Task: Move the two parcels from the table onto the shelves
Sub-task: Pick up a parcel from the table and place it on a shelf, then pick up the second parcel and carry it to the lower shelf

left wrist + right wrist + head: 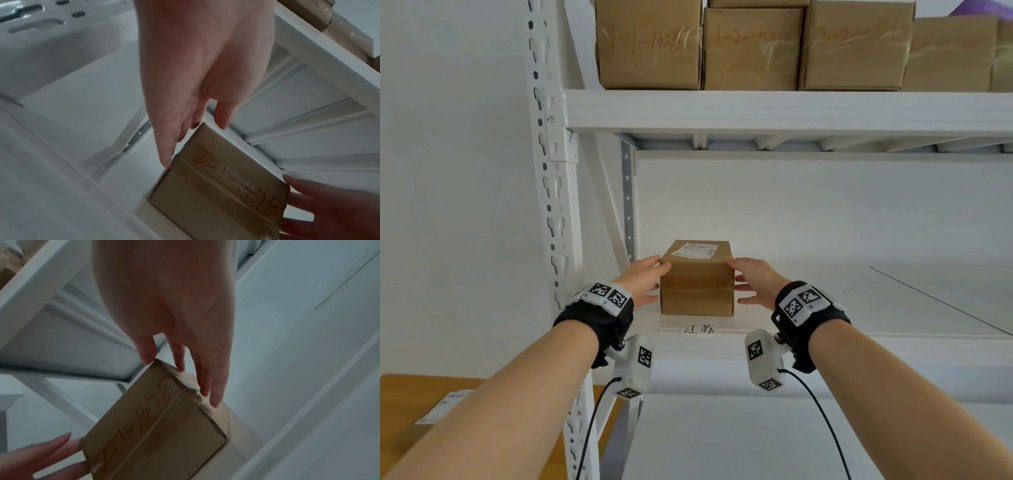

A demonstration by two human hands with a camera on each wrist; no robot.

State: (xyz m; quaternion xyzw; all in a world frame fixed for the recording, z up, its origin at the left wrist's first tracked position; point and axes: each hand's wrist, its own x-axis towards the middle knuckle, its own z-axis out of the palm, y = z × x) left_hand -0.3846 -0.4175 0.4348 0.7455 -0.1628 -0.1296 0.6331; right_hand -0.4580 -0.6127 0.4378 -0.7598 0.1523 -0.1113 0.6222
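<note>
A small brown cardboard parcel (pixel 697 284) with a white label on top and red writing on its front stands on the white middle shelf (pixel 825 308), near the left end. My left hand (pixel 645 279) lies against its left side with straight fingers (pixel 170 146). My right hand (pixel 755 282) touches its right side, fingers (pixel 205 378) straight along the edge. Neither hand curls round the parcel (pixel 222 186) (pixel 164 426). A second brown parcel (pixel 414 394) with a label lies on the wooden table at lower left, partly hidden by my left forearm.
The upper shelf carries a row of larger taped cardboard boxes (pixel 753 48). A white perforated upright post (pixel 551 205) stands just left of my left hand. A handwritten paper label (pixel 698 329) is stuck on the shelf's front edge. The shelf extends white and bare to the right.
</note>
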